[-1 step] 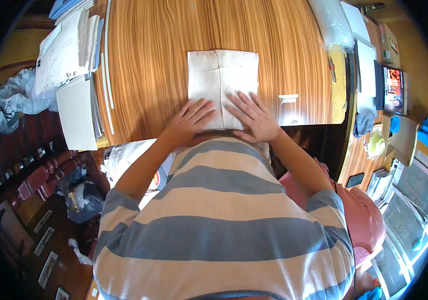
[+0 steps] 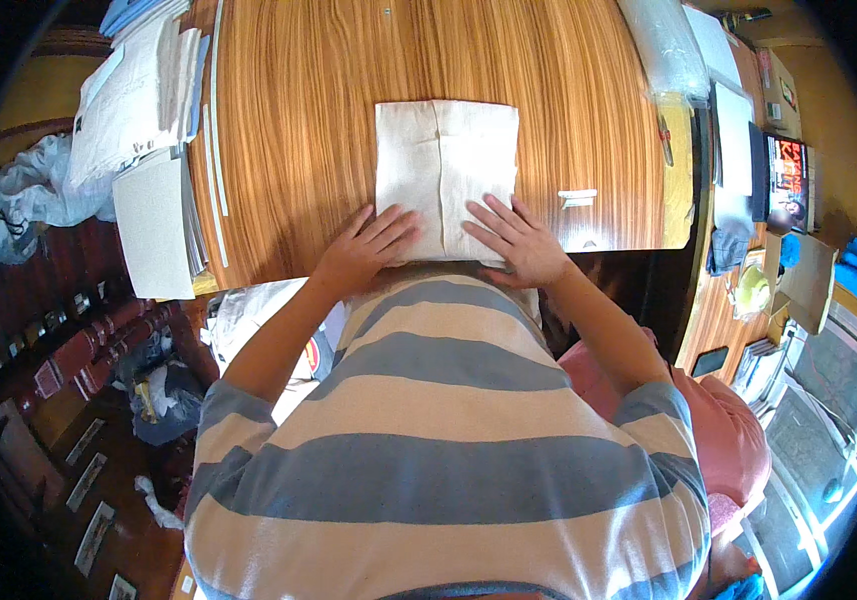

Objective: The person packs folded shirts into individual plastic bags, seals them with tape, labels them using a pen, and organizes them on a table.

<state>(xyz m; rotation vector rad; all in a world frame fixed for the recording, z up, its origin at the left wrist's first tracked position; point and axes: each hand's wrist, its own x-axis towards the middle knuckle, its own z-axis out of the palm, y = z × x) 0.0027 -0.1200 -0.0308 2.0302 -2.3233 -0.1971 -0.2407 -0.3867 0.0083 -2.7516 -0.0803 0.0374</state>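
Observation:
A folded off-white cloth lies flat on the wood-grain table in front of me, its two side edges meeting along a seam down the middle. My left hand rests with spread fingers on the cloth's near left corner. On the near right part lies my right hand, palm down, fingers stretched and fanned toward the seam. Neither hand grips anything. The cloth's near edge is close to the table edge, against my striped shirt.
Stacks of off-white cloth stand along the table's left side. To the right are a small white strip, a yellow board with a cutter on it, and a clear plastic roll. A person in pink is at my right.
Both hands have slid slightly outward, away from the seam, and the right one also a little toward me. The cloth lies almost unchanged.

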